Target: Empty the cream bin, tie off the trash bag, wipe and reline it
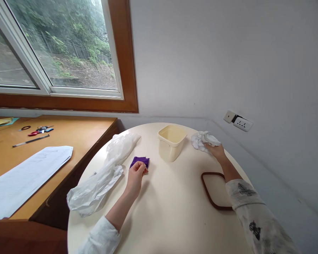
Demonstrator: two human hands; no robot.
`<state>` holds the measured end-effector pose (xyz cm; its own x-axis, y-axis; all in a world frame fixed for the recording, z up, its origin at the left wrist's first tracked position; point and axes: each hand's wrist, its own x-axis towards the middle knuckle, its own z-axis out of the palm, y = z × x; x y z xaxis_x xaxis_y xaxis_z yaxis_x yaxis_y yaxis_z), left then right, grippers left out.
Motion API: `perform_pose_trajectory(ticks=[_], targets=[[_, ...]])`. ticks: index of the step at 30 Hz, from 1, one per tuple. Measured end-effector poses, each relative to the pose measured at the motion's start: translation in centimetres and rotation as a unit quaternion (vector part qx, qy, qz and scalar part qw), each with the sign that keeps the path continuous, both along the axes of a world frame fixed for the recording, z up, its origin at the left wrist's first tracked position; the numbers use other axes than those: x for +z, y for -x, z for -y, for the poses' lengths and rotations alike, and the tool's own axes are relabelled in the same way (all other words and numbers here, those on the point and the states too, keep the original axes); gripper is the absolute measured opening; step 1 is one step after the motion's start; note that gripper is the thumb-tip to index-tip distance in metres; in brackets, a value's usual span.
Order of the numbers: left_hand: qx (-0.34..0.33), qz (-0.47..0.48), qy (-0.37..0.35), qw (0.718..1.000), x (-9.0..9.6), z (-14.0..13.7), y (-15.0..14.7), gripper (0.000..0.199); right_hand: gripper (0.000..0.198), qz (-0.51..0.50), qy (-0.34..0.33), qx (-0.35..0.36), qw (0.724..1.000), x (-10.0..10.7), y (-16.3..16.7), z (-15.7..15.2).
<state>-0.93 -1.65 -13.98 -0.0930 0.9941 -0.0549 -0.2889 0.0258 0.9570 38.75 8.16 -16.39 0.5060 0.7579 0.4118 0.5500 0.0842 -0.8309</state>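
My left hand is over the near edge of a small folded purple cloth, its thumb and fingers pinched together. Whatever is between those fingertips, if anything, is too small to make out. Toward the right edge of the round table, my right hand has its fingers closed on a crumpled white cloth. Between the two hands stands an upright cream plastic bin, its top uncovered. A dark red rounded-square ring lies flat below my right hand, partly hidden by my forearm.
A crumpled clear plastic bag stretches along the left side of the round cream table. Left of it, a wooden desk holds papers, scissors and a pen. Wall sockets are behind at right.
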Motion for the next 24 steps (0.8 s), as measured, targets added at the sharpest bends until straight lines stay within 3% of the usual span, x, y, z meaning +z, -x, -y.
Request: perform_pose_trajectory(ticks=[8,17,24], targets=[[0.012,-0.008,-0.007,1.0,-0.3,-0.2,0.1,0.015,0.05,0.006,0.036,-0.07,0.997,0.1,-1.0,2.9],[0.021,-0.009,-0.011,1.0,-0.4,-0.3,0.2,0.018,0.049,0.012,-0.044,-0.128,0.991,0.7,-0.8,6.7],[0.025,-0.011,-0.013,1.0,-0.9,-0.5,0.4,0.017,0.04,0.034,-0.102,-0.151,0.983,2.6,1.4,9.1]])
